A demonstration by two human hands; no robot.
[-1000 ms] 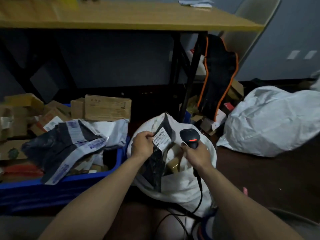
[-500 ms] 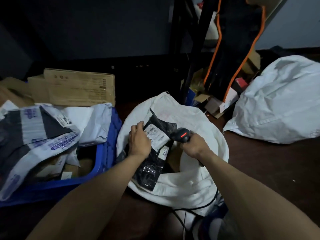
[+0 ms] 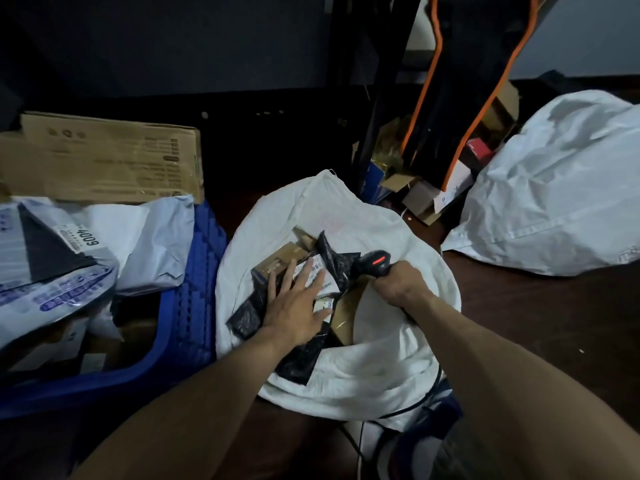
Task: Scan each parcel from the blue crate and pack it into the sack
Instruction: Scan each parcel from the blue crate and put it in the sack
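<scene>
black parcel (image 3: 298,358) lies in mouth of white sack (image 3: 363,372), label up, atop brown boxes (image 3: 280,258). left hand (image 3: 298,306) flat on it, fingers straight, spread, pressing. right hand (image 3: 398,285) curled round scanner (image 3: 375,263) at 3 o'clock of parcel, red light on. blue crate (image 3: 194,289) at 9 o'clock of sack, grey mailers (image 3: 149,244) heaped inside. second white sack (image 3: 554,188) at 2 o'clock.

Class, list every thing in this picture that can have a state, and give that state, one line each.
Sack: mouth open, parcels inside.
Black parcel: lying in the sack mouth, label up.
Left hand: flat, fingers straight, on the black parcel.
Scanner: red light on.
Right hand: gripping the scanner.
Blue crate: open top, parcels inside.
Far sack: bulging, mouth out of sight.
</scene>
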